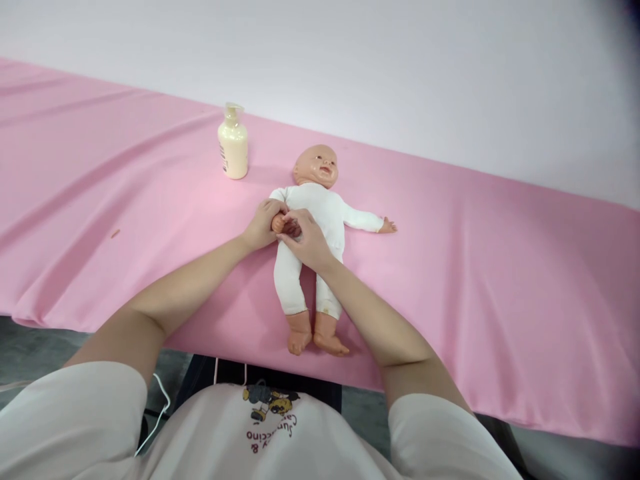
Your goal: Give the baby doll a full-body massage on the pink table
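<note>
A baby doll (314, 200) with a white cloth body lies on its back, head away from me and feet towards me. My left hand (262, 225) is wrapped round the doll's arm on the left, near the wrist. Out of that grip pokes the doll's small hand (278, 223). My right hand (309, 239) is curled over the doll's belly, its thumb and fingers at the same small hand. The doll's other arm (367, 221) stretches out to the right. Its bare feet (314, 333) point at the table's near edge.
A cream pump bottle (233, 143) stands upright beyond my left hand. Pink cloth (425, 280) with folds covers the table. A small brownish bit (115, 233) lies on the cloth at left. Behind the table rises a pale wall (400, 80). A white cable (163, 400) hangs below the near edge.
</note>
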Motion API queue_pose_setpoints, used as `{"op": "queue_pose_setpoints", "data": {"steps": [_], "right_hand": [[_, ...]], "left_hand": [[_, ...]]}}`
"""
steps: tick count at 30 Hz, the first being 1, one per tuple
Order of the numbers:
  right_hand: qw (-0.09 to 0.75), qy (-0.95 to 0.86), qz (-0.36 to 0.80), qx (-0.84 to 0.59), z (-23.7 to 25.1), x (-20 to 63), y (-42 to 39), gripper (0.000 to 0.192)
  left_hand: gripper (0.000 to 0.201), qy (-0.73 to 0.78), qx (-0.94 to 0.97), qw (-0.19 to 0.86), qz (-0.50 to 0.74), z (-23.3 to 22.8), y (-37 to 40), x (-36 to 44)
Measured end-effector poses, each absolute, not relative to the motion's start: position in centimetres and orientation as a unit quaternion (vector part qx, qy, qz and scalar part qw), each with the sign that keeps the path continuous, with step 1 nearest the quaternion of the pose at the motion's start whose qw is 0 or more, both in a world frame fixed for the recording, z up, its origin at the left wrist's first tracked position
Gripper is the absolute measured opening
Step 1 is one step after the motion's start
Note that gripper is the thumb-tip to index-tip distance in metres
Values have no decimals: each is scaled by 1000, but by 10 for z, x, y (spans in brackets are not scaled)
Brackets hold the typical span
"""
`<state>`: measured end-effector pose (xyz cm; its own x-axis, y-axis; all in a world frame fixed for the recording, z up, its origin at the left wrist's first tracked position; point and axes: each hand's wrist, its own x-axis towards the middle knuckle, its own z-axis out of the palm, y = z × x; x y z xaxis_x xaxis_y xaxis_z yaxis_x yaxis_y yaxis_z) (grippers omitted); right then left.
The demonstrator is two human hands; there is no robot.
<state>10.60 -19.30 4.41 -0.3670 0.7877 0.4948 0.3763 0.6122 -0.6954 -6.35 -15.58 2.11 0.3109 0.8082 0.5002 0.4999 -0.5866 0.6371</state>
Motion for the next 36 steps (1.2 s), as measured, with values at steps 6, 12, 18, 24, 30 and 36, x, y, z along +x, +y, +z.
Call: {"op": "queue_pose_setpoints", "data": {"steps": [6, 12, 18, 24, 30, 36], "right_hand": [[407, -800, 243, -368, 46, 106, -194, 31], [414, -791, 246, -378, 44, 106, -193, 25], [434, -794, 236, -355, 49, 107, -197, 11], [445, -785, 240, -358, 50, 106, -197, 22], [443, -782, 245, -363, 50, 106, -196, 23], [438, -781, 252, -367, 49, 106, -197, 20]], "left_hand": [[28, 387, 796, 177, 430, 17, -154, -66], [26, 326, 827, 155, 430, 14, -150, -68], [26, 338, 820, 152, 436, 14, -150, -68], [20, 356, 811, 143, 441, 13, -149, -68], [17, 325, 821, 125, 452, 10, -151, -67], [9, 313, 828, 120, 449, 16, -155, -68]]}}
